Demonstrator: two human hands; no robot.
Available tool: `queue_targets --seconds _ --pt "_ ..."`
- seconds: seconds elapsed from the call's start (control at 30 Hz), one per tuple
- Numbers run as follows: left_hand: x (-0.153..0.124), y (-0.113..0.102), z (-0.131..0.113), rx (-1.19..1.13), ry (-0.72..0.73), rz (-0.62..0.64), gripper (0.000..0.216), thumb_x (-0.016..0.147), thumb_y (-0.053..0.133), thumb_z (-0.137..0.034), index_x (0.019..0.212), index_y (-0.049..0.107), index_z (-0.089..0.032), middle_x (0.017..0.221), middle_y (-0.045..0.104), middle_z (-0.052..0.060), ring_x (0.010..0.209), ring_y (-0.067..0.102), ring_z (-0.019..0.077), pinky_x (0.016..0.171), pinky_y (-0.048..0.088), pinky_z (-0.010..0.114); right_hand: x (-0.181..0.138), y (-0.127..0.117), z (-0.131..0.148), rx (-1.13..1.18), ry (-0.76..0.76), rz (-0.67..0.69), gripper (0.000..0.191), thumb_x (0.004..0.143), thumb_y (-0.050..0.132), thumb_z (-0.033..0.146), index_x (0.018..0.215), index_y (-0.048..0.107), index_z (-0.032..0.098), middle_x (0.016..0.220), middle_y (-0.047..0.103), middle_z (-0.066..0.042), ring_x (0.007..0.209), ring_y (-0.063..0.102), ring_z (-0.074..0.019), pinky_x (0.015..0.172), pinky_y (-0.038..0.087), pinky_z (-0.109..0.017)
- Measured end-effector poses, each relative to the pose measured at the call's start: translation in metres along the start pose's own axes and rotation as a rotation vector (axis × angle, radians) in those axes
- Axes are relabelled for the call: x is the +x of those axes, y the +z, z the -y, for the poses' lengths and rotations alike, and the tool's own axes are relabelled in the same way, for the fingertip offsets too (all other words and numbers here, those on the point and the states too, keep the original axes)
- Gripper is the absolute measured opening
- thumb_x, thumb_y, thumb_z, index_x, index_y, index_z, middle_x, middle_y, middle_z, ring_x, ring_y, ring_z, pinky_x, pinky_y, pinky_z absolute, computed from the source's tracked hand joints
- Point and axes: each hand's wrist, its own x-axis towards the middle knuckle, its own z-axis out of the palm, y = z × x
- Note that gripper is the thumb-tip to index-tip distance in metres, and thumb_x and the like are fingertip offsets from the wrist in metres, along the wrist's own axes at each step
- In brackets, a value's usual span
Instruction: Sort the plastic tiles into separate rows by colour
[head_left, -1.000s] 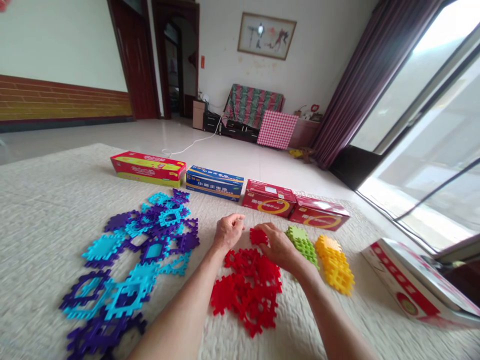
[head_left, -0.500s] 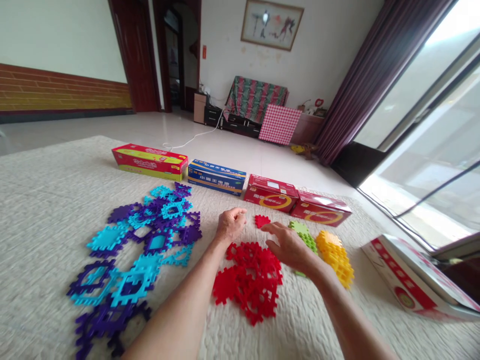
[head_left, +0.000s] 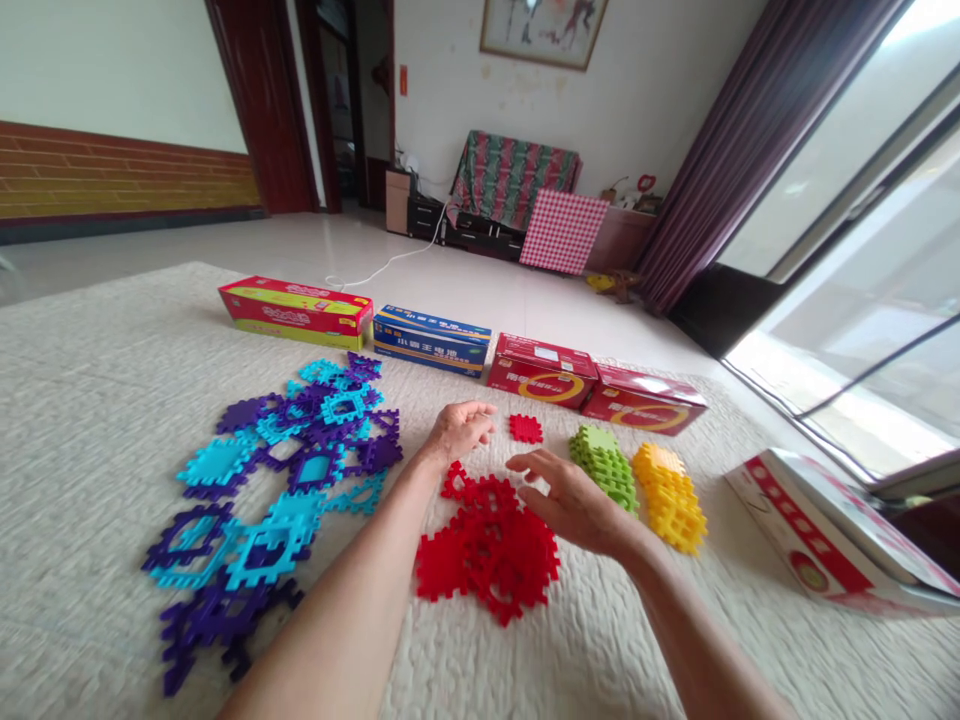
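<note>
My left hand (head_left: 461, 430) hovers just behind the pile of red interlocking plastic pieces (head_left: 450, 565), its fingers stretched out and holding nothing. At the pile's right edge is my right hand (head_left: 559, 492), with thumb and fingers apart and nothing between them; I cannot tell whether it touches the pieces. A single red square piece (head_left: 526, 428) lies flat beyond the two hands. To the right stand a stack of green pieces (head_left: 602, 465) and a stack of yellow pieces (head_left: 671, 500). Purple and turquoise pieces (head_left: 311, 470) spread loosely on the left.
Along the far side of the pale quilted mat (head_left: 97, 400) run a red-and-yellow box (head_left: 300, 312), a blue box (head_left: 432, 342) and two red boxes (head_left: 541, 370). A larger white-and-red box (head_left: 832, 540) stands at the right, near the glass door (head_left: 862, 270).
My right hand has drawn back and left, from near the single red square to the red pile. My left hand's fingers have straightened. The view has tilted slightly.
</note>
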Motion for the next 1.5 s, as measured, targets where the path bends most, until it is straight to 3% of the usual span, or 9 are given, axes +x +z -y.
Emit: queue_targets --seconds 0.27,0.4,0.6,0.77,0.93,1.03,1.13,1.3,1.5 --pt "-0.002 0.003 -0.003 -0.004 -0.008 -0.053 0.029 0.071 0.058 -0.022 0.097 0.066 -0.013 0.071 0.067 0.002 0.052 0.054 0.0069 0.046 0.04 0.016 0.008 0.012 0.001 -0.151 0.045 -0.017 0.017 0.078 0.05 0.016 0.082 0.066 0.018 0.077 0.062 -0.003 0.07 0.056 -0.0135 0.066 0.042 -0.026" --pt "-0.004 0.005 -0.005 0.0 -0.022 -0.069 0.029 0.07 0.058 -0.021 0.097 0.066 -0.013 0.071 0.067 0.001 0.052 0.053 0.0069 0.047 0.04 0.016 0.01 0.015 0.006 -0.143 0.085 0.001 0.012 0.072 0.053 0.015 0.074 0.064 0.017 0.075 0.059 -0.003 0.067 0.054 -0.0125 0.064 0.039 -0.025" --pt "-0.003 0.005 -0.004 0.002 0.016 -0.066 0.03 0.069 0.058 -0.02 0.097 0.067 -0.012 0.069 0.066 0.001 0.052 0.054 0.0075 0.047 0.039 0.017 0.008 0.006 -0.005 0.339 0.231 0.053 0.01 0.074 0.053 0.025 0.079 0.057 0.018 0.065 0.057 0.001 0.057 0.049 -0.0105 0.053 0.037 -0.023" --pt "-0.004 0.006 -0.008 0.002 -0.004 -0.08 0.029 0.069 0.057 -0.016 0.096 0.066 -0.011 0.068 0.066 0.001 0.051 0.054 0.0073 0.048 0.041 0.017 0.012 0.005 -0.016 0.54 0.245 -0.195 0.025 0.077 0.053 0.038 0.09 0.057 0.017 0.067 0.054 0.002 0.056 0.046 -0.0097 0.053 0.038 -0.023" --pt "-0.004 0.007 -0.008 0.007 -0.004 -0.085 0.028 0.069 0.057 -0.016 0.095 0.067 -0.011 0.066 0.066 0.001 0.05 0.053 0.0072 0.047 0.04 0.017 0.014 0.011 -0.026 0.362 0.252 -0.227 0.026 0.081 0.048 0.035 0.091 0.064 0.017 0.059 0.051 0.003 0.051 0.044 -0.01 0.05 0.035 -0.023" --pt "-0.003 0.007 -0.007 -0.004 0.002 -0.081 0.028 0.069 0.058 -0.016 0.094 0.067 -0.012 0.065 0.065 0.0 0.05 0.053 0.0073 0.047 0.04 0.017 0.015 0.014 -0.029 0.196 0.231 -0.276 0.025 0.079 0.051 0.027 0.096 0.065 0.017 0.079 0.063 -0.002 0.065 0.056 -0.0128 0.061 0.042 -0.025" --pt "-0.003 0.006 -0.005 -0.01 0.004 -0.08 0.028 0.069 0.058 -0.017 0.094 0.067 -0.012 0.065 0.065 0.0 0.05 0.053 0.0071 0.047 0.04 0.017 0.013 0.011 -0.028 0.038 0.175 -0.312 0.029 0.075 0.056 0.023 0.102 0.064 0.018 0.1 0.064 -0.007 0.083 0.061 -0.0165 0.073 0.046 -0.028" --pt "-0.002 0.006 -0.005 -0.005 -0.001 -0.076 0.028 0.069 0.057 -0.017 0.095 0.067 -0.012 0.066 0.065 0.001 0.05 0.053 0.0071 0.045 0.039 0.016 0.009 0.006 -0.022 -0.154 0.179 -0.191 0.028 0.07 0.067 0.029 0.095 0.065 0.017 0.094 0.063 -0.008 0.08 0.06 -0.0184 0.078 0.046 -0.033" --pt "0.001 0.006 0.001 0.004 0.025 -0.07 0.029 0.07 0.057 -0.019 0.096 0.067 -0.012 0.067 0.065 0.001 0.051 0.053 0.0076 0.046 0.039 0.017 0.007 0.01 -0.019 -0.231 0.133 -0.145 0.028 0.066 0.067 0.018 0.093 0.063 0.015 0.092 0.062 -0.008 0.084 0.059 -0.0193 0.078 0.046 -0.032"
